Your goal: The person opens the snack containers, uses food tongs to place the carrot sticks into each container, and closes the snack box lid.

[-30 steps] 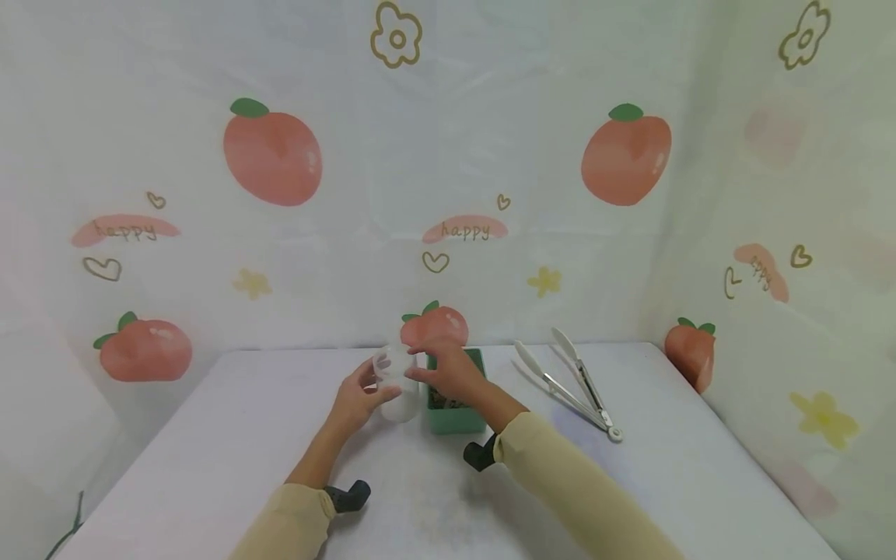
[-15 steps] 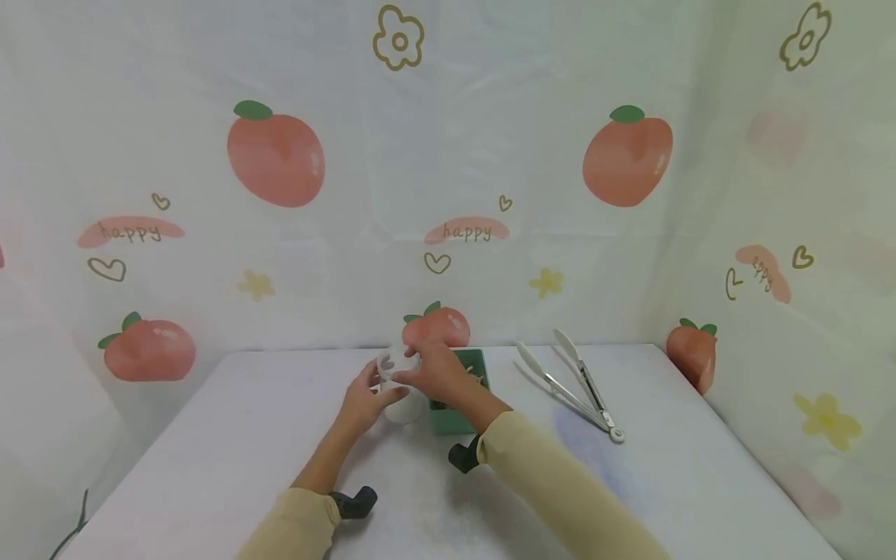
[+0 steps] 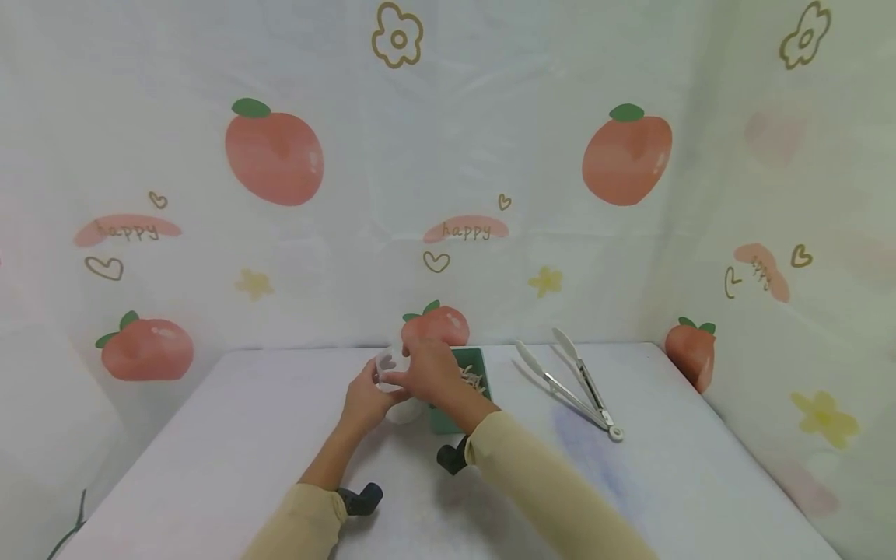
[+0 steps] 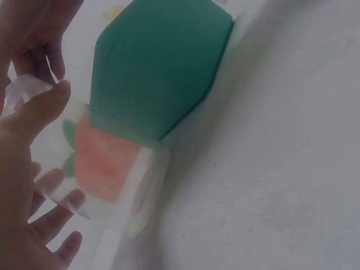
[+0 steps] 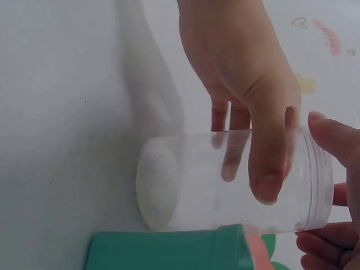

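Since one second ago, the right hand (image 3: 428, 373) has shifted leftward over the clear jar (image 5: 197, 191), and more of the pale bits (image 3: 472, 378) in the green box (image 4: 157, 62) now show past the wrist. That jar stands upright on the white table (image 3: 231, 435), left of the box and close beside it, its long axis vertical, its base down and its rim (image 5: 320, 185) pointing up. Both hands grasp it: the left hand (image 3: 367, 400) wraps its side, thumb across one face and fingers round the other, while the right hand grips the rim, thumb on one side and fingers opposite. Whether the ring at the top is a separate lid cannot be told. On the far side of the box, to the right, a pair of tongs (image 3: 577, 403) lies spread in a V, tips toward the backdrop (image 3: 336, 295), hinge toward the person. Beige sleeves (image 3: 560, 490) cover the forearms, with a black device (image 3: 362, 500) at each cuff. Peaches, flowers and the word "happy" decorate the backdrop.
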### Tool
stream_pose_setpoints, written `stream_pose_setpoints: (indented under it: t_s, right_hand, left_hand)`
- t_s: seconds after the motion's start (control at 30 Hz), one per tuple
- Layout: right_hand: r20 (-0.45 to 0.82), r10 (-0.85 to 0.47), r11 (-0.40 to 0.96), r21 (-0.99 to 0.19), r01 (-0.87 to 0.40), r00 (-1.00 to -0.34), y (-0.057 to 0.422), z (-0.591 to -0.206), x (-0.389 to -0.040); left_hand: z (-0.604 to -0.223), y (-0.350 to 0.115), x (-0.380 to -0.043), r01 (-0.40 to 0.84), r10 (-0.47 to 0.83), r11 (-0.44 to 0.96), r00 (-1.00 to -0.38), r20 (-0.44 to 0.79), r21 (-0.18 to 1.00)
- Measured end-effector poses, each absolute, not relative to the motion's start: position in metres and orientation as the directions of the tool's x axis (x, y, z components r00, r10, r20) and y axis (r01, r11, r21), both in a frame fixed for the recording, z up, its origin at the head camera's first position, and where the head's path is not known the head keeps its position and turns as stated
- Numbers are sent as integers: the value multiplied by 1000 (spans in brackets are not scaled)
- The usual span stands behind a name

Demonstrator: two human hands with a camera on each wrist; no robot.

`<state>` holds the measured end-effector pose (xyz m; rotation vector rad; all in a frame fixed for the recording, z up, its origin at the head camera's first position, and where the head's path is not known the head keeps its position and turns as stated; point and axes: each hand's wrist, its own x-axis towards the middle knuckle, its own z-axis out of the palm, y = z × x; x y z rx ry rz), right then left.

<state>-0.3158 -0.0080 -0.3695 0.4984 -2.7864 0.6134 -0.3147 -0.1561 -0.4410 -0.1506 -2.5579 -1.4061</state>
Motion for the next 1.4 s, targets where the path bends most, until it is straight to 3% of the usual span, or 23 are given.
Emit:
stream_pose_setpoints:
  t_s: [0.4,0.63,0.73,1.07,1.4]
  right_hand:
    - [404,-371,729,-430,-532,-836,3,-376,-328]
    - [332,-457,603,-567,-562,-825,19,-381,-333]
    - [337,-484,576,-573,-584,-808,25,-383,-333]
    - [365,-487,551,-576,-603,-793,40,-382,-332]
    - [263,-491,634,-546,-548,-830,32,-370,-324]
  left_hand:
    - [-437,-166,-322,216,59,516,-974,217,829]
    - [-432,-175,-320,281,235,396,-951,199,874]
    - [-430,-177,-320,277,268,373,-946,183,885]
    - [-434,-181,-325,305,305,350,-931,201,886]
    - [-435,-182,-325,289,298,356,-936,186,889]
